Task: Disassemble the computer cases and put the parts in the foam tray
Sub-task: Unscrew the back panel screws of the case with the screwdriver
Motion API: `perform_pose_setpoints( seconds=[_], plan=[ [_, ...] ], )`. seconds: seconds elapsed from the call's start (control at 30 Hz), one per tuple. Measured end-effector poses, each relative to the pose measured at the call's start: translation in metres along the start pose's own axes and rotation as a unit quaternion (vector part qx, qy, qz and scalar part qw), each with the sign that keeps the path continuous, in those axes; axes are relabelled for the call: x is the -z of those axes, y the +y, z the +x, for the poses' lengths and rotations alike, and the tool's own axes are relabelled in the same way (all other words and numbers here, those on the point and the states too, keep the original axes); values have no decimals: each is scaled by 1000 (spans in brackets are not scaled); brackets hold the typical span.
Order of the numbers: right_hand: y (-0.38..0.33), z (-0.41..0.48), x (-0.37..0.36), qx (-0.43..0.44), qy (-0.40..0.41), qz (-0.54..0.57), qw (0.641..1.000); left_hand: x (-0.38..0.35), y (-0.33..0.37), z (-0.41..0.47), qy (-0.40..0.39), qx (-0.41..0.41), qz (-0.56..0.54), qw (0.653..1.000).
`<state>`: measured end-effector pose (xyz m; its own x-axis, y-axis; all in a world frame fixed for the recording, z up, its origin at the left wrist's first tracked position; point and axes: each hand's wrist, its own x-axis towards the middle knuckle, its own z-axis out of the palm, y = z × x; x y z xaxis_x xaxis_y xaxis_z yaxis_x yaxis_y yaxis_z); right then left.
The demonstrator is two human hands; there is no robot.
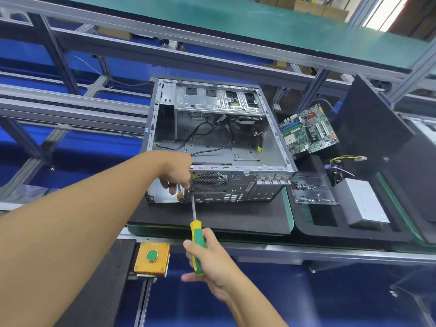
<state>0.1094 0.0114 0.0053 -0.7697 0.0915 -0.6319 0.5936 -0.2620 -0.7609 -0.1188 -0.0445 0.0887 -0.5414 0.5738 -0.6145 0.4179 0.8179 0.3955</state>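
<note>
The case (238,185) lies on its side with the open side up, its rear panel with the fan grille and port cutouts facing the person. Inside are bare grey metal, a drive cage at the far end and a few loose black cables. It rests on a black mat (236,220) on the conveyor. The left hand (175,171) is at the case's near left corner, fingers curled down over the rear edge beside the grille; I cannot tell whether it pinches anything. The right hand (212,260) grips the green and yellow handle of a screwdriver (197,232), whose tip meets the rear panel just below the left hand. To the right, the foam tray (354,233) holds a motherboard (308,129), a wire bundle (342,161), a grey power supply (364,204) and a clear dish (313,190) of screws; a black panel (370,119) leans at its far side. A yellow box (152,258) with a green button sits on the near rail. Aluminium framing (70,100) and a green shelf (236,15) run behind, over a blue floor.
</note>
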Motion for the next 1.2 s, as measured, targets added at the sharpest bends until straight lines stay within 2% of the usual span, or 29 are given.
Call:
perform_pose_setpoints(
  seconds=[0.07,0.2,0.33,0.43,0.53,0.63,0.73,0.9,1.0,1.2],
  plan=[
    [-1,0,0,-29,-47,65,996,0,-1,1,4,-1,-1,1000],
    [-5,1,3,-51,-70,82,993,0,-1,1,9,-3,1,1000],
    [-12,-2,6,-100,-124,172,972,0,0,0,13,-7,1,1000],
    [-14,-4,7,-101,-141,175,969,0,0,-1,13,-12,1,1000],
    [-13,-9,4,-69,-114,131,982,0,0,0,11,-14,3,1000],
    [-8,-11,2,-24,-30,41,998,1,-1,1,6,-16,-1,1000],
    [-7,-13,1,-27,5,14,1000,0,-1,0,7,-12,2,1000],
    [-19,-11,1,-72,-76,60,993,0,-2,2,7,-5,4,1000],
    [-22,-7,4,-95,-84,70,989,1,-1,1,1,1,-6,1000],
    [-27,-4,23,-146,-173,127,966,1,3,-2,9,8,1,1000]
  ],
)
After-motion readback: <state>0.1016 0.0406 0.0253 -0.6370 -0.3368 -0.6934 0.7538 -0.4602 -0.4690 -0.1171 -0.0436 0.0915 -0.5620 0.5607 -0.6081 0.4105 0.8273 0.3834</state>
